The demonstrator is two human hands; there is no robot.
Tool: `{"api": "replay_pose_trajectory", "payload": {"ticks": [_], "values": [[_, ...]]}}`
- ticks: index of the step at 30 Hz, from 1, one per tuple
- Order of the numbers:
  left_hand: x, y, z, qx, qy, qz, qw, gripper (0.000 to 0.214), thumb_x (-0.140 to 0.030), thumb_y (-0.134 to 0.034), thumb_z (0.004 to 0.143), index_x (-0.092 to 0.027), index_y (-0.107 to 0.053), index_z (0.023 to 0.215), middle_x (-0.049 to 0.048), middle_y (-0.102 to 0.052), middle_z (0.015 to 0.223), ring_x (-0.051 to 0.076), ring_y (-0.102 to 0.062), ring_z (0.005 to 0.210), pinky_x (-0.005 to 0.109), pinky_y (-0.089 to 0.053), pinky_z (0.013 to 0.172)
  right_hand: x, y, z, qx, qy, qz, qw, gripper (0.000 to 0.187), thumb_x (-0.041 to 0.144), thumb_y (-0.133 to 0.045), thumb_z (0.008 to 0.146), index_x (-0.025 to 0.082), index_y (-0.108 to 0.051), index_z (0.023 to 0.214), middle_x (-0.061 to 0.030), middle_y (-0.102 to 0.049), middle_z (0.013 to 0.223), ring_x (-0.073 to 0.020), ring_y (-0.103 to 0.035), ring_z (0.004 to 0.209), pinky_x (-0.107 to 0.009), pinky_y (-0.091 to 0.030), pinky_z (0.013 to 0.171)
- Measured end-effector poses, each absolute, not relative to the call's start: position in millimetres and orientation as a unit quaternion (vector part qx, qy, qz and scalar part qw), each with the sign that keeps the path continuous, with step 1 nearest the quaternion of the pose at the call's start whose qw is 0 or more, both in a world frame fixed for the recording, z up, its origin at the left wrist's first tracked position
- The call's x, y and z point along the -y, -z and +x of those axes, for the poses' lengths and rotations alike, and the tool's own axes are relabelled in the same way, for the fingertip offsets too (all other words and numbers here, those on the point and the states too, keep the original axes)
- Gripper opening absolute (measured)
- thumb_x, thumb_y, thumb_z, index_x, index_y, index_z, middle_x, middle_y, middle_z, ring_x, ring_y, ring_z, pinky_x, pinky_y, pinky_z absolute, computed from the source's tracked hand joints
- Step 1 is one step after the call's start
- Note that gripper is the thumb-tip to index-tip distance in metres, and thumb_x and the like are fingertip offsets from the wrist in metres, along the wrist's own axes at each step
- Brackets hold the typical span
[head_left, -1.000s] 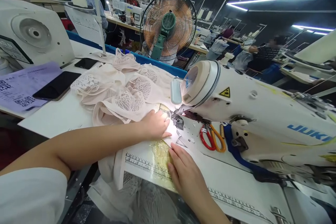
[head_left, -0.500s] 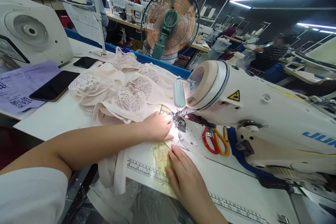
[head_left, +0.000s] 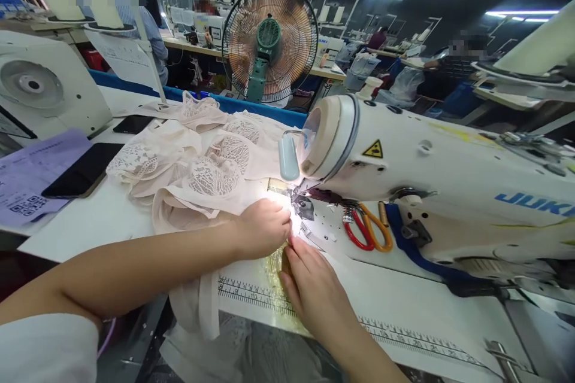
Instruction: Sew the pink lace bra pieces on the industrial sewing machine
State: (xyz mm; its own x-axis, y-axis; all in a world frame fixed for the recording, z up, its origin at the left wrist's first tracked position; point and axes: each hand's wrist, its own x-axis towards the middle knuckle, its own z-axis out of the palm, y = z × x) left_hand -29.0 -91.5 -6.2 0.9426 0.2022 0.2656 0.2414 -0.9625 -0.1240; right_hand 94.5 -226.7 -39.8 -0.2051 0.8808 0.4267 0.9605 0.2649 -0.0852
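Note:
My left hand [head_left: 265, 228] is closed beside the needle area of the sewing machine [head_left: 381, 137], its curled fingers on pale fabric that the lamp washes out. What lies under those fingers is mostly hidden. My right hand [head_left: 317, 287] rests lower on the machine bed, fingers stretched out, tips against the left thumb and thumb apart. Clear yellowish tape [head_left: 275, 266] shows beside it. Pale pink lace bras [head_left: 211, 175] lie heaped behind my left forearm. A beige fabric band [head_left: 209, 305] hangs over the table's front edge.
Red-handled scissors [head_left: 359, 230] and an orange handle [head_left: 380, 230] lie beneath the machine arm. A printed ruler strip [head_left: 404, 338] runs along the front edge. At left are a black phone [head_left: 83, 170] and a purple sheet [head_left: 33, 176]. A large fan [head_left: 269, 42] stands behind; people sit farther back.
My right hand's fingertips have moved up to meet my left hand, whose fingers are more curled in. The whole view has shifted slightly, with the machine now farther left.

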Motion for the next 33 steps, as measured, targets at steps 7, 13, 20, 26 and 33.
{"api": "replay_pose_trajectory", "payload": {"ticks": [7, 13, 20, 26, 33], "values": [[99.6, 7.8, -48.5, 0.107, 0.082, -0.989, 0.058, 0.017, -0.015, -0.041, 0.087, -0.013, -0.057, 0.089, 0.0090, -0.059, 0.095, 0.017, -0.050, 0.073, 0.029, -0.039, 0.060, 216.7, 41.7, 88.1, 0.760, 0.091, -0.601, 0.232, 0.034, 0.020, -0.041, 0.085, 0.008, -0.055, 0.114, -0.0182, -0.058, 0.121, -0.0284, -0.052, 0.115, -0.047, -0.048, 0.093], [85.9, -2.4, -52.2, 0.072, 0.082, -0.994, -0.001, 0.018, -0.019, -0.039, 0.090, -0.013, -0.056, 0.096, 0.0090, -0.058, 0.110, 0.018, -0.052, 0.089, 0.029, -0.044, 0.074, 221.0, 41.7, 92.9, 0.779, 0.072, -0.565, 0.261, 0.030, 0.019, -0.042, 0.086, 0.009, -0.057, 0.110, -0.0168, -0.058, 0.120, -0.0265, -0.053, 0.113, -0.047, -0.048, 0.094], [77.4, -10.3, -49.6, 0.057, 0.050, -0.997, -0.024, 0.018, -0.021, -0.039, 0.089, -0.014, -0.055, 0.096, 0.0096, -0.057, 0.113, 0.019, -0.052, 0.096, 0.031, -0.043, 0.081, 221.9, 40.2, 94.9, 0.771, 0.036, -0.568, 0.287, 0.027, 0.018, -0.042, 0.086, 0.013, -0.057, 0.108, -0.0146, -0.060, 0.116, -0.0254, -0.053, 0.112, -0.047, -0.047, 0.094], [61.4, -6.6, -44.8, 0.073, 0.045, -0.996, -0.008, 0.017, -0.024, -0.043, 0.088, -0.015, -0.056, 0.095, 0.0109, -0.058, 0.108, 0.020, -0.053, 0.095, 0.031, -0.043, 0.081, 221.2, 37.6, 95.3, 0.772, 0.041, -0.565, 0.287, 0.026, 0.017, -0.042, 0.085, 0.013, -0.058, 0.106, -0.0146, -0.060, 0.115, -0.0251, -0.054, 0.111, -0.046, -0.048, 0.093], [43.3, -2.5, -39.0, 0.074, 0.039, -0.996, 0.021, 0.023, -0.028, -0.044, 0.089, -0.013, -0.058, 0.097, 0.0116, -0.056, 0.118, 0.023, -0.053, 0.098, 0.034, -0.044, 0.080, 220.7, 36.4, 94.3, 0.774, 0.032, -0.564, 0.288, 0.024, 0.016, -0.043, 0.085, 0.013, -0.056, 0.105, -0.0148, -0.060, 0.115, -0.0257, -0.053, 0.111, -0.048, -0.048, 0.092]]}}
